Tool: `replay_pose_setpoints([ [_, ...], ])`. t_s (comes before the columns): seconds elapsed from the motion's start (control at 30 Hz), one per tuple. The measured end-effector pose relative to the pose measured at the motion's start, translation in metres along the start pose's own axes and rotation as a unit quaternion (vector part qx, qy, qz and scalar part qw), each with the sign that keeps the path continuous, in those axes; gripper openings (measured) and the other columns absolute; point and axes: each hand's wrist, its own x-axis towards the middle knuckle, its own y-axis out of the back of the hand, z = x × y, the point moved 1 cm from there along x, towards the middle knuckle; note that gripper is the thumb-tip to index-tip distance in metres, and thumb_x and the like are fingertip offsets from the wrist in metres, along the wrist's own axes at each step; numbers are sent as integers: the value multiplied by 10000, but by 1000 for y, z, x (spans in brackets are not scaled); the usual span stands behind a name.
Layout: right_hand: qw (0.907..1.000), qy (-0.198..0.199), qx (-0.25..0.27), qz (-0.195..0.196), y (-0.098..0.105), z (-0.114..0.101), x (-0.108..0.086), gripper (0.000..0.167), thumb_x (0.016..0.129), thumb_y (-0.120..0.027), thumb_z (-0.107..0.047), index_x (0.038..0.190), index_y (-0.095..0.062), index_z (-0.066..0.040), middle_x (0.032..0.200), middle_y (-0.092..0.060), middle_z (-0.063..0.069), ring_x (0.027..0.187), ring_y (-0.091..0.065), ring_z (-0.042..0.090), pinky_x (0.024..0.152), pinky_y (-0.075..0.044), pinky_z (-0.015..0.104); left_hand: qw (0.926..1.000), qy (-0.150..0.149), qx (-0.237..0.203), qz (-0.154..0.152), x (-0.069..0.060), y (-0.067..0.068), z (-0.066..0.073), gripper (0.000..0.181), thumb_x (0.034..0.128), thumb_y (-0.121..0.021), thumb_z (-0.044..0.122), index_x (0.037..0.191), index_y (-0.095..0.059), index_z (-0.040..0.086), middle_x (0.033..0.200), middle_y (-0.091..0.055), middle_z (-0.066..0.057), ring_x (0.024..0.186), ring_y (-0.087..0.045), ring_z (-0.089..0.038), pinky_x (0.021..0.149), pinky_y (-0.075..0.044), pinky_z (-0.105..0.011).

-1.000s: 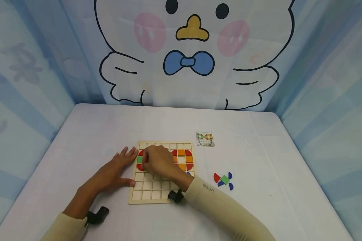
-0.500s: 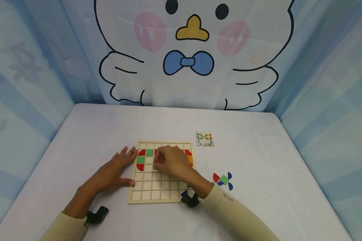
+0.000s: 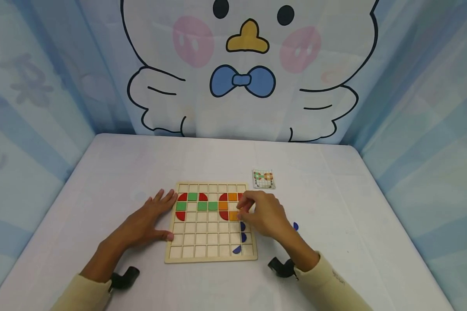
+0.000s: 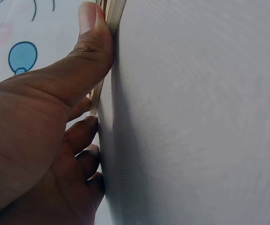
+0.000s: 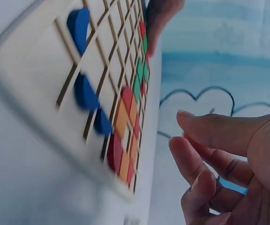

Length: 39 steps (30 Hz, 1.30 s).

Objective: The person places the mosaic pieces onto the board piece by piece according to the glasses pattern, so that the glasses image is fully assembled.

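Note:
A square wooden grid board (image 3: 196,251) lies on the table. Red quarter-round pieces (image 3: 181,216), green squares (image 3: 212,206) and orange squares (image 3: 223,206) sit in its upper cells. Several blue rounded pieces (image 3: 237,249) lie on its right side. My left hand (image 3: 149,222) rests against the left edge, fingers spread; the left wrist view shows the thumb (image 4: 90,44) touching the rim. Above the right edge hovers my right hand (image 3: 266,214), covering some pieces. In the right wrist view its thumb and fingers are loosely bent, with nothing visible between them.
A small printed card (image 3: 263,179) with a coloured pattern lies beyond the board's upper right corner. One blue piece (image 3: 295,226) shows on the table beside my right forearm, which hides what lies there. Printed curtains (image 3: 241,116) stand behind and at both sides.
My right hand has moved right, from the board's left columns to its right edge, uncovering green squares and a red piece. The left hand has stayed at the left edge.

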Motion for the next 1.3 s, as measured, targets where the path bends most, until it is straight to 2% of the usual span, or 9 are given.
replay_pose_setpoints([
  [0.17, 9981, -578, -95, 203, 21, 27, -13, 141, 874, -879, -173, 970, -775, -180, 810, -692, -52, 619, -549, 181, 517, -450, 292, 10000, -35, 10, 9, -1, 0, -1, 1168, 763, -924, 453, 1676, -298, 79, 1754, -254, -179, 1637, -153, -483, 1306, -172, -694],
  [0.37, 9951, -914, -246, 298, 43, 59, -29, 167, 888, -855, -140, 1041, -786, -141, 873, -730, -9, 683, -550, 194, 537, -469, 293, 10000, -38, -9, -1, -1, 0, -1, 1172, 761, -926, 450, 1678, -295, 81, 1754, -252, -180, 1638, -151, -481, 1306, -173, -693],
  [0.57, 9912, -1170, -613, 109, 51, 84, -42, 226, 872, -869, -132, 1072, -798, -212, 942, -747, -20, 782, -558, 200, 614, -454, 293, 10000, -25, -8, -8, -1, -1, -1, 1170, 761, -927, 443, 1676, -297, 77, 1754, -252, -180, 1637, -151, -483, 1306, -169, -695],
  [0.73, 9897, -1145, -831, -200, 48, 98, -49, 257, 851, -880, -95, 1045, -813, -250, 936, -714, -33, 834, -551, 191, 642, -441, 294, 10000, -33, -40, -11, -1, 0, 0, 1168, 760, -928, 438, 1674, -299, 72, 1752, -252, -185, 1636, -148, -487, 1304, -165, -701],
  [0.9, 9905, -1091, -806, -215, 45, 103, -50, 218, 857, -868, -77, 982, -813, -247, 875, -679, -33, 815, -552, 180, 619, -436, 295, 10000, -19, -57, -11, -1, 1, 1, 1164, 762, -925, 445, 1674, -303, 77, 1753, -251, -183, 1637, -147, -485, 1304, -167, -699],
  [1.13, 9902, -1025, -893, -318, 41, 102, -48, 246, 868, -872, -106, 1043, -798, -262, 875, -678, -45, 842, -569, 171, 645, -452, 295, 10000, 2, -75, -21, -1, 0, 1, 1165, 765, -924, 449, 1679, -296, 91, 1756, -249, -175, 1641, -142, -478, 1309, -165, -691],
  [1.3, 9936, -814, -707, -339, 40, 104, -46, 234, 840, -893, -81, 928, -730, -223, 822, -681, -57, 790, -572, 157, 671, -451, 298, 10000, 33, -69, -14, -1, 1, 2, 1166, 761, -928, 442, 1678, -299, 91, 1756, -250, -174, 1640, -143, -478, 1308, -168, -690],
])
